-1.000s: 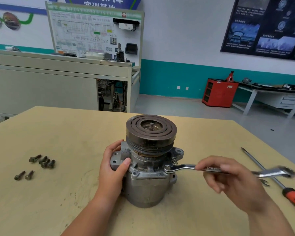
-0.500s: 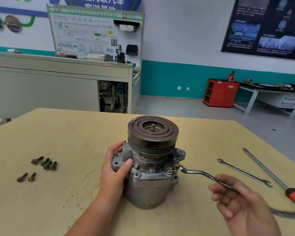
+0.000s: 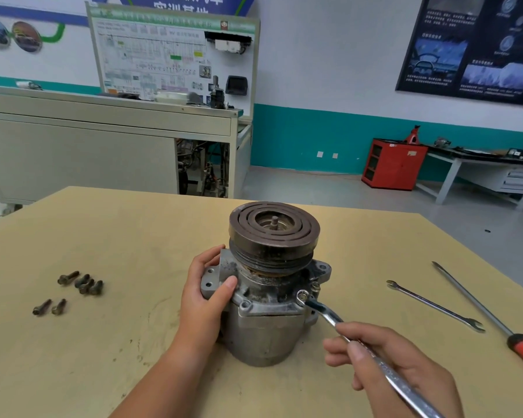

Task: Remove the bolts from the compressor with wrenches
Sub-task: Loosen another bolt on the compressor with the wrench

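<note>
The compressor (image 3: 266,324) stands upright on the wooden table (image 3: 133,236) between the two hands, its grooved clutch pulley (image 3: 274,229) on top. The left hand (image 3: 206,297) grips the compressor's left side, with the fingers curled round the back of a mounting ear and the thumb pressed on the front of the housing.

On the flange at the front right, a bolt (image 3: 302,296) sits inside the ring end of a wrench (image 3: 329,316). The wrench shaft slants down toward the person into the right hand (image 3: 399,372), whose fingers are curled round it (the tool's far end runs out at the bottom edge of the view). Just beside the ringed bolt a second bolt head (image 3: 315,285) sits in the flange.

Well out to the left of the left hand, six loose bolts lie on the table: a cluster of four (image 3: 82,282) and a pair (image 3: 49,307) nearer the person. To the right of the right hand lies a slim open-end wrench (image 3: 435,306). Farther right is a long screwdriver (image 3: 480,309) with a red and black handle. The two lie apart and roughly parallel.
</note>
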The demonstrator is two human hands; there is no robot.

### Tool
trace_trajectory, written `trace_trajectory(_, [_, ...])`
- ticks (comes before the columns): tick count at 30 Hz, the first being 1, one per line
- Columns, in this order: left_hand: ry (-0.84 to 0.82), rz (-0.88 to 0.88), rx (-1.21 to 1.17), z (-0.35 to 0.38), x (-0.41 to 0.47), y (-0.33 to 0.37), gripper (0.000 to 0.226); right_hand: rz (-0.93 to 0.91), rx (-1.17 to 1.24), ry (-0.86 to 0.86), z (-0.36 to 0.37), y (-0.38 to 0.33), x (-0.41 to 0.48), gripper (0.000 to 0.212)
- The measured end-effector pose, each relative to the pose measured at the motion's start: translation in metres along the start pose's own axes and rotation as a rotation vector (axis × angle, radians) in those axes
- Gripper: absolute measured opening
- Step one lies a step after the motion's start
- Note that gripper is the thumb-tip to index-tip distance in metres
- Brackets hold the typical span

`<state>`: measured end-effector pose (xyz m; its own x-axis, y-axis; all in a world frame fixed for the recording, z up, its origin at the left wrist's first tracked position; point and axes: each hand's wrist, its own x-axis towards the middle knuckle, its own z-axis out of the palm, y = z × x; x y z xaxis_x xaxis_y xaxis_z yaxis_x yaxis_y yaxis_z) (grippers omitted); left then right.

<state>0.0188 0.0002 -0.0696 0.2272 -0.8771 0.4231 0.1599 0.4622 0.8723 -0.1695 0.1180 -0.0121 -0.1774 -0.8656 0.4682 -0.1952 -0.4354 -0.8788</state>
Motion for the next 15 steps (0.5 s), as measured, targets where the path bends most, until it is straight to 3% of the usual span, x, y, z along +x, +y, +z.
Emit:
trace_trajectory(3, [-0.003, 0.001, 0.000, 0.000, 0.000, 0.002, 0.047, 0.046, 0.054, -0.052, -0.010, -0.004, 0.017, 0.027])
trace_trajectory(7, [-0.006, 0.000, 0.006, 0.001, -0.001, 0.004, 0.055, 0.311, 0.443, -0.162, -0.017, 0.008, 0.067, 0.007])
trace_trajectory(10, [-0.008, 0.000, 0.013, 0.002, -0.002, 0.006, 0.058, 0.393, 0.655, -0.284, -0.009, 0.023, 0.096, 0.031])
trace_trajectory(12, [-0.005, -0.001, 0.033, 0.001, -0.002, 0.007, 0.058, 0.405, 0.730, -0.314, -0.007, 0.026, 0.106, 0.036])
trace_trajectory(15, [-0.006, 0.010, 0.074, 0.000, -0.002, 0.006, 0.057, 0.396, 0.898, -0.177, -0.015, 0.027, 0.093, 0.025])
